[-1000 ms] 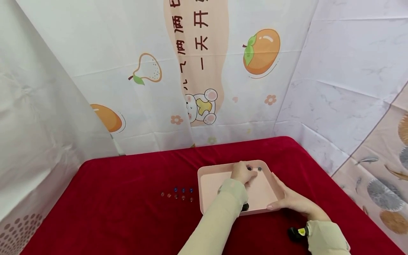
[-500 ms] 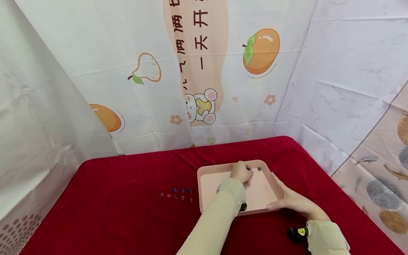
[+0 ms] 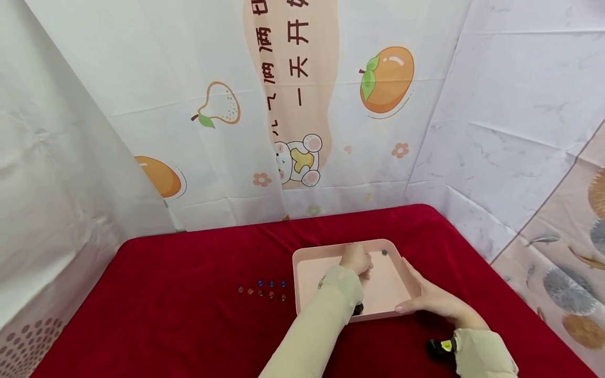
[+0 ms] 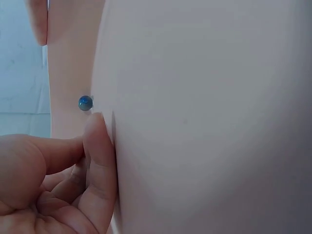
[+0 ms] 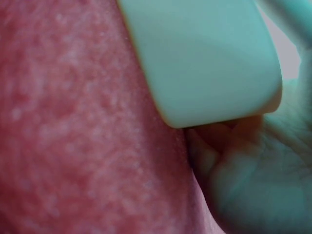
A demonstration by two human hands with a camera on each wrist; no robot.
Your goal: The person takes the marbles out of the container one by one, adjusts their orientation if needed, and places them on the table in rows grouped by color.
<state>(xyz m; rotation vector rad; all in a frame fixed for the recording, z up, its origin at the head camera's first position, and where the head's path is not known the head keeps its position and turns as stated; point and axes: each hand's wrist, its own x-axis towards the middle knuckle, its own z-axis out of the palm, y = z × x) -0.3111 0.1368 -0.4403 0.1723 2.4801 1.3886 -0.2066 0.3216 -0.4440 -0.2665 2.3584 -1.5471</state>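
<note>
My left hand [image 3: 356, 260] reaches into a shallow pink tray [image 3: 309, 252], near its back wall. In the left wrist view, the thumb and index finger [image 4: 97, 141] of that hand meet at the tips in a pinch; the small marble that lay at them a moment ago is hidden. Another marble, blue-green [image 4: 85, 103], lies by the tray wall just beyond the fingertips; in the head view this dark marble [image 3: 384, 252] sits near the back right corner. My right hand [image 3: 435, 299] holds the tray's front right corner, thumb at the front and fingers along the right side.
Left of the tray, on the red cloth [image 3: 179, 304], lie two rows: blue marbles [image 3: 271, 283] behind, clear or pinkish ones [image 3: 261, 293] in front. Black wrist devices [image 3: 439, 347] hang below the sleeves. A printed curtain [image 3: 212, 173] stands behind the table.
My left hand has drawn slightly left, its fingers closing; the dark marble beside its fingertips has gone from view. The right hand and the tray stay put.
</note>
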